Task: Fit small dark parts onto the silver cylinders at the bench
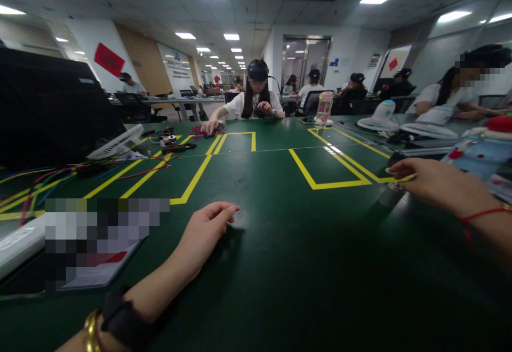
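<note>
My left hand (212,223) is just above or on the green table (276,266), left of the middle. Its thumb and forefinger are pressed together; what they hold, if anything, cannot be made out. On the right, my right hand (428,181) reaches in with its fingers bent down over a small silvery round thing (396,185). A greyish, blurred shape lies just under it, and I cannot tell whether this is part of it or a reflection. The fingertips are partly hidden behind the hand.
Yellow tape lines (340,185) mark the table. To the left lie coloured wires (30,197), a monitor (52,112) and a flat plastic sleeve (124,261). A person (256,96) sits opposite. A bottle (323,109), fans (378,120) and a blue plush toy (478,146) stand right.
</note>
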`<state>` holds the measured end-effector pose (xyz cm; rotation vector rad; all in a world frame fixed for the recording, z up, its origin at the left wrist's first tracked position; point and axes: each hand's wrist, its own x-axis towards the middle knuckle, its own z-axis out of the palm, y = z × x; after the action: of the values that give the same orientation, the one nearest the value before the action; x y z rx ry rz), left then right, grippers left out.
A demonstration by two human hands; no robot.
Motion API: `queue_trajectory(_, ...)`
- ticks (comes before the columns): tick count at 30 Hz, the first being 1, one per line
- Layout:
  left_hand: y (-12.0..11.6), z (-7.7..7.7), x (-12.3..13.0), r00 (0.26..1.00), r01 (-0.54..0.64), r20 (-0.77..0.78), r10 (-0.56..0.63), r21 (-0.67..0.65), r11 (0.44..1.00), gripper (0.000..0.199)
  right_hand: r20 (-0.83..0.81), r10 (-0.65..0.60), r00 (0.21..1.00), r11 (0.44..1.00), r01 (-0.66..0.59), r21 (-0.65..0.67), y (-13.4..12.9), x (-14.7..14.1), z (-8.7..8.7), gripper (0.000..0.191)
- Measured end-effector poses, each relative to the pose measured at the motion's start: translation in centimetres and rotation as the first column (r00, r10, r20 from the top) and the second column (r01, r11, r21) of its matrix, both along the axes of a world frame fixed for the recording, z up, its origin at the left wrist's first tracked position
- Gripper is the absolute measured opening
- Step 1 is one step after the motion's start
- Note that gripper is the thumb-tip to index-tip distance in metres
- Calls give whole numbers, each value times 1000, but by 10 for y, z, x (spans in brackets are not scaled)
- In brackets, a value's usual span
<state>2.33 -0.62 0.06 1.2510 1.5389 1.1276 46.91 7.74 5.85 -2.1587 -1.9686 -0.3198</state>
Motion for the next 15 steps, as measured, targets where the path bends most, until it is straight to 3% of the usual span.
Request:
queue_trajectory(3, 0, 0, 0, 1000, -3, 5, 3, 0, 1000, 32, -41, -16, 999, 988, 9, -155, 6, 4, 0, 49)
queue_trajectory(6, 0, 0, 0, 1000, 5, 10, -5, -3, 1000, 32, -28, 11, 1000, 976, -17, -217, 4, -8, 2, 47)
queue_trajectory(8, 0, -1, 1, 1000, 3, 9, -3, 6, 1000, 32, -52, 94, 994, 980, -102, -170, -2, -28, 2, 42)
queue_trajectory(10, 1, -2, 1, 1000, -2, 0, 2, 19, 1000, 32, -138, 259, 956, 962, -268, -52, -15, -57, 0, 43)
queue_trajectory(12, 1, -3, 2, 1000, -4, -16, 4, 31, 1000, 32, -234, 465, 854, 884, -462, 70, -32, -93, -5, 41)
queue_trajectory(15, 1, -3, 2, 999, -5, -34, 6, 36, 999, 32, -342, 700, 627, 700, -698, 152, -64, -147, -16, 39)
